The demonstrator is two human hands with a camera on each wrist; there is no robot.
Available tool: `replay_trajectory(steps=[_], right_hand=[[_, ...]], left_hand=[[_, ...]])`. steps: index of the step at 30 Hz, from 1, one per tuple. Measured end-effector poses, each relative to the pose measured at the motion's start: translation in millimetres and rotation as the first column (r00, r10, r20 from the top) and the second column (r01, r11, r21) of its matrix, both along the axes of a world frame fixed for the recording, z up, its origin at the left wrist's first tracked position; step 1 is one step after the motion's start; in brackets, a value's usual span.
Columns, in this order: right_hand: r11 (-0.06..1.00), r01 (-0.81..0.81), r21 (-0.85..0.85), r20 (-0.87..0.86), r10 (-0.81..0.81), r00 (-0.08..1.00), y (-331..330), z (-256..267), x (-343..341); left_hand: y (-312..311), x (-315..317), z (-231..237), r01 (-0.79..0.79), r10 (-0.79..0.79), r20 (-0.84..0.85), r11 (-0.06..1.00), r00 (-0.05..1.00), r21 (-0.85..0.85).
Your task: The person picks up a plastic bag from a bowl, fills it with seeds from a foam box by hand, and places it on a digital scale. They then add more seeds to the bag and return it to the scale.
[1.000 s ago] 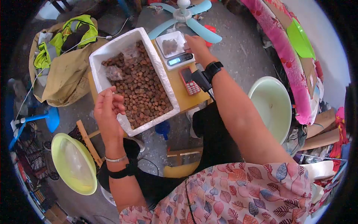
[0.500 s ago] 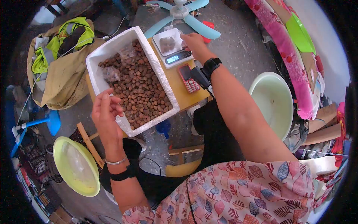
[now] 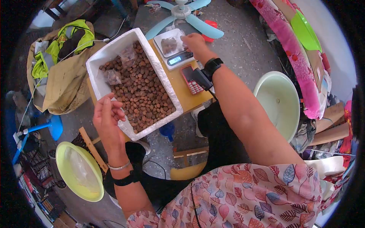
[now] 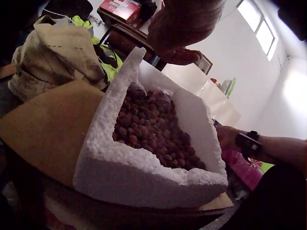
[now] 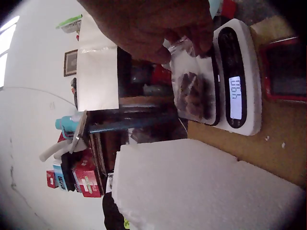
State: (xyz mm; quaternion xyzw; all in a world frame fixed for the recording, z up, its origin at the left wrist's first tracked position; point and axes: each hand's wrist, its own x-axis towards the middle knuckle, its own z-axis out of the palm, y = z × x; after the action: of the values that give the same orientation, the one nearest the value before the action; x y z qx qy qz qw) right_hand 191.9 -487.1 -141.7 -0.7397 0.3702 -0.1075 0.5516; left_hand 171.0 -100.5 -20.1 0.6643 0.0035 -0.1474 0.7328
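Note:
My right hand [image 3: 196, 46] is at the right edge of a white digital scale [image 3: 181, 64], pinching the top of a clear plastic bag [image 5: 180, 64]. Several brown nuts or pits [image 5: 193, 93] are inside the bag, which lies on the scale's plate. Digits glow on the scale's display [image 5: 235, 97]. My left hand [image 3: 108, 114] hovers by the near left rim of a white foam box [image 3: 173, 93], fingers loosely bent and holding nothing. Brown, roundish nuts or pits [image 3: 142, 91] fill the box floor, with two small clear bags [image 3: 113, 77] lying on top of them.
A red phone [image 3: 190, 79] lies below the scale on the yellow wooden table [image 3: 190, 100]. Beyond the table stands a fan with pale blue blades [image 3: 201, 24]. A pale green basin [image 3: 277, 106] is at the right, a yellow-green one [image 3: 97, 193] at lower left.
The head view has shifted slightly. My right hand stays at the bag on the scale, and my left hand keeps hovering near the box rim.

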Motion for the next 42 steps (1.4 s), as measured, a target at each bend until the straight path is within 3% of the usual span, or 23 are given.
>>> replay_trajectory(steps=[8, 12, 13, 16, 20, 21, 24, 25, 30, 35, 38, 42], right_hand=[[0.999, 0.05, -0.015, 0.0, -0.05, 0.999, 8, 0, 3], [0.979, 0.08, -0.186, 0.117, -0.058, 0.991, 9, -5, 12], [0.977, 0.064, -0.205, 0.16, -0.031, 0.987, 11, -1, 16], [0.869, -0.052, -0.493, 0.19, 0.166, 0.968, 29, 47, 11], [0.87, -0.119, -0.478, 0.266, 0.273, 0.925, 57, 105, 2], [0.873, -0.154, -0.463, 0.199, 0.272, 0.942, 73, 139, -10], [0.915, -0.25, -0.318, 0.361, 0.36, 0.86, 100, 167, -24], [0.912, -0.287, -0.294, 0.336, 0.38, 0.862, 110, 172, -27], [0.816, -0.532, -0.228, 0.248, 0.577, 0.778, 171, 163, -42], [0.718, -0.605, -0.345, 0.154, 0.679, 0.718, 221, 140, -47], [0.699, -0.608, -0.376, 0.189, 0.701, 0.688, 229, 119, -46], [0.656, -0.685, -0.317, 0.187, 0.751, 0.633, 225, 118, -47]], left_hand=[[1, -1, 7, -0.003, 0.002, 0.006, 1.0, 1.0, 0.013], [0, -3, 6, -0.002, 0.002, 0.008, 1.0, 1.0, 0.001], [0, -3, 6, 0.0, 0.0, 0.009, 1.0, 1.0, -0.006], [1, -2, 6, 0.006, -0.006, 0.006, 1.0, 1.0, -0.028], [1, -4, 12, 0.011, -0.011, 0.012, 0.999, 1.0, -0.033], [1, -4, 14, 0.016, -0.016, 0.012, 0.999, 1.0, -0.039], [0, -5, 20, 0.033, -0.032, 0.016, 0.998, 0.999, -0.047], [1, -6, 22, 0.037, -0.037, 0.014, 0.998, 0.999, -0.043], [3, -10, 21, 0.06, -0.061, -0.005, 0.997, 0.998, -0.058], [10, -10, 12, 0.113, -0.113, -0.062, 0.994, 0.992, -0.012], [11, -8, 1, 0.105, -0.105, -0.084, 0.994, 0.991, -0.001], [10, -8, -9, 0.128, -0.123, -0.117, 0.991, 0.985, 0.033]])
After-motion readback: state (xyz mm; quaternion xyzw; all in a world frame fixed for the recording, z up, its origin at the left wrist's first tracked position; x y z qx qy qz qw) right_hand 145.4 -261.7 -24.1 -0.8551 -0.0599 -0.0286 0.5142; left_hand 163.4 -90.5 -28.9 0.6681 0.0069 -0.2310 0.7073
